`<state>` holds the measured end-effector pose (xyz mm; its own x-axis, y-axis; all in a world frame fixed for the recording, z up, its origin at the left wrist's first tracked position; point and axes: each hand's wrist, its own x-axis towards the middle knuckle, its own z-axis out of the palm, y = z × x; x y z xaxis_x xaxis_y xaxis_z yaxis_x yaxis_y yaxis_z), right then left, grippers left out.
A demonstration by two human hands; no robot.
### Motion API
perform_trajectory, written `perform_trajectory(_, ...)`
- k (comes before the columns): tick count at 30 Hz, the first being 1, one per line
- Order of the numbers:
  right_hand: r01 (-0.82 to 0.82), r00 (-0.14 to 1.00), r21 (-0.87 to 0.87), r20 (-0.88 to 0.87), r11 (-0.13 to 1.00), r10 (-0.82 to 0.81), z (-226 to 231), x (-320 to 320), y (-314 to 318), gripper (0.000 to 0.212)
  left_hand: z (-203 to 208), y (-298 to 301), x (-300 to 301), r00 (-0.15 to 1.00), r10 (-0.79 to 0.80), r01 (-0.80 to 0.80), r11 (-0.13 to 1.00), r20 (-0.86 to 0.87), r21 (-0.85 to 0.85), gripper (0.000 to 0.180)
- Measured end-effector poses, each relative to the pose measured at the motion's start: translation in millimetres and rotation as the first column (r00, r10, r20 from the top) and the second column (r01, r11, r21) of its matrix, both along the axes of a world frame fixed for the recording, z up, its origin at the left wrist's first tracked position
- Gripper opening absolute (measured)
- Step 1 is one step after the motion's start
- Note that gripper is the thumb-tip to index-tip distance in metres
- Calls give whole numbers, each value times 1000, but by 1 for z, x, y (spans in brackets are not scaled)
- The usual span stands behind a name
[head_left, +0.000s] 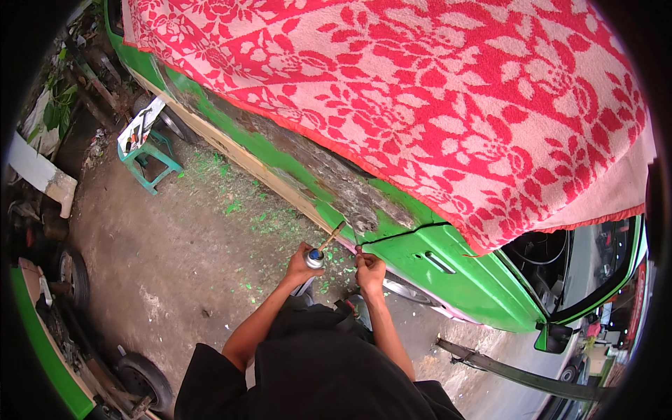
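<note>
My left hand (301, 264) is wrapped round a small metal can (314, 260) with something dark blue at its top. A thin wooden-handled brush or stick (332, 236) slants up from the can toward the car. Close to the car's side, my right hand (369, 271) pinches a thin, narrow thing (358, 240) pointing up at the panel; its kind is too small to tell. The green car body (409, 262) runs diagonally ahead of both hands. Just beyond the fingers lies a bare grey-brown patch (350, 199) where the paint is gone.
A red and pink floral blanket (392, 98) covers the car's upper part. A green stool (150, 164) with tools on it stands at the far left. Green paint flakes (241, 203) litter the ground. Loose wheels (143, 378) lie at left; a long beam (518, 371) is at right.
</note>
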<state>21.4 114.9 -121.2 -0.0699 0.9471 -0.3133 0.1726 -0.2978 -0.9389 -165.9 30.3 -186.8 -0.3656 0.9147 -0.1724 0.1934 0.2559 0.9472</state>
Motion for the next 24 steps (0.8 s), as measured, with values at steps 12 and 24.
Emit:
perform_trajectory(12,35,999,-67,6,997,-35,6,4,-5,14,2,-1,-4,998,10,-10,1000,64,1,69)
perform_trajectory(24,54,998,25,10,998,-54,-9,4,-14,12,9,-2,-1,998,-19,21,1000,54,-21,70)
